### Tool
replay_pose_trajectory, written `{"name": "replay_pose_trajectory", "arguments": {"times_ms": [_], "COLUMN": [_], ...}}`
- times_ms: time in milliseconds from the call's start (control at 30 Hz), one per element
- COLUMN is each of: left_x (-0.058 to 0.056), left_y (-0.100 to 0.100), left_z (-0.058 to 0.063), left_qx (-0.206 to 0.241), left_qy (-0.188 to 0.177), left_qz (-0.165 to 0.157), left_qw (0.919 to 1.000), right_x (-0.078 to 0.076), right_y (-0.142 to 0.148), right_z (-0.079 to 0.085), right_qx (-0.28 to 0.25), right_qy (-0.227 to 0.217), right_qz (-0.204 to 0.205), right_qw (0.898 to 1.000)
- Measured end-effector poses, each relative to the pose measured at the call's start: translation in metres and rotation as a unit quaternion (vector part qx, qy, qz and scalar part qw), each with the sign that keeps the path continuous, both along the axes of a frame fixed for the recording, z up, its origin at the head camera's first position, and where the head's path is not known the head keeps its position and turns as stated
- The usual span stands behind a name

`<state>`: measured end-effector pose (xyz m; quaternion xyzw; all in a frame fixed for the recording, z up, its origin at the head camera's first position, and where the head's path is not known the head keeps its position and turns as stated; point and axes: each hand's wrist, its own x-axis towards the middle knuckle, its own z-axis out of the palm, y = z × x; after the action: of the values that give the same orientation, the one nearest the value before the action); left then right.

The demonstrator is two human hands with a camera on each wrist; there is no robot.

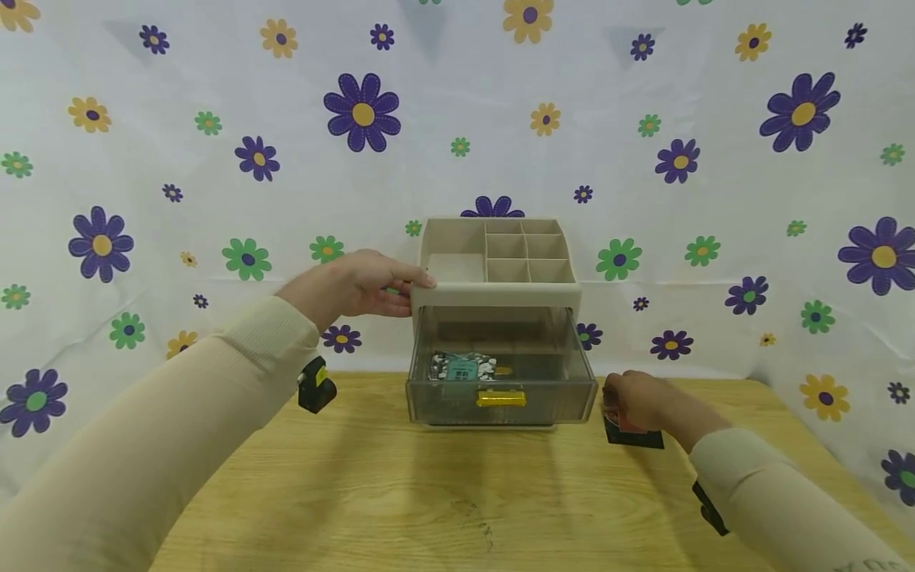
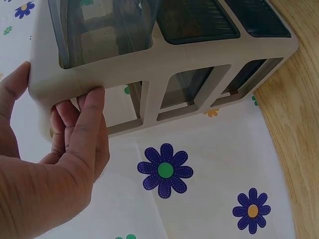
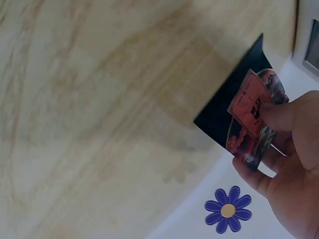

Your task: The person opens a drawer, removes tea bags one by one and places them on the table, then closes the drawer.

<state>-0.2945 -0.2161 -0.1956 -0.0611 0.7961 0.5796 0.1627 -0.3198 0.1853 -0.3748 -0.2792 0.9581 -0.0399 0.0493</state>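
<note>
My left hand (image 1: 372,284) grips the upper left edge of a beige desktop drawer organizer (image 1: 497,295). In the left wrist view its fingertips (image 2: 94,99) hook into an opening in the side wall, with the thumb on the top edge. The clear upper drawer (image 1: 565,403), with a yellow handle (image 1: 501,399), is pulled out. Inside lies a black-and-white packet (image 1: 463,368) with a teal label. To the right of the organizer my right hand (image 1: 638,401) pinches a flat black packet (image 3: 219,112) with a red label (image 3: 247,105), close over the table.
The organizer stands on a wood-grain table (image 1: 343,485) near its back edge. Its top has several open compartments (image 1: 527,248). A white flower-print cloth (image 1: 457,95) hangs behind.
</note>
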Motion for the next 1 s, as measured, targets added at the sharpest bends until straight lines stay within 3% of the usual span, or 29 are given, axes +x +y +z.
{"name": "replay_pose_trajectory", "arguments": {"times_ms": [233,433,600,833,1000], "left_x": [-0.001,-0.001,-0.002,-0.001,0.0], "left_y": [0.004,0.005,0.003,0.001,0.001], "left_z": [0.0,0.0,0.0,-0.002,-0.001], "left_qx": [0.003,0.005,0.003,-0.002,-0.005], "left_qy": [0.003,0.006,0.008,0.008,0.012], "left_qz": [0.004,0.003,0.002,0.005,0.003], "left_qw": [1.0,1.0,1.0,1.0,0.9999], "right_x": [0.004,0.011,0.028,0.057,0.073], "right_y": [0.005,0.006,0.009,0.011,0.004], "right_z": [-0.009,0.005,0.016,0.005,-0.003], "right_qx": [0.013,-0.022,-0.027,-0.042,-0.052], "right_qy": [0.047,0.077,0.056,0.071,0.075], "right_qz": [-0.012,-0.021,-0.003,0.052,0.03], "right_qw": [0.999,0.997,0.998,0.995,0.995]}}
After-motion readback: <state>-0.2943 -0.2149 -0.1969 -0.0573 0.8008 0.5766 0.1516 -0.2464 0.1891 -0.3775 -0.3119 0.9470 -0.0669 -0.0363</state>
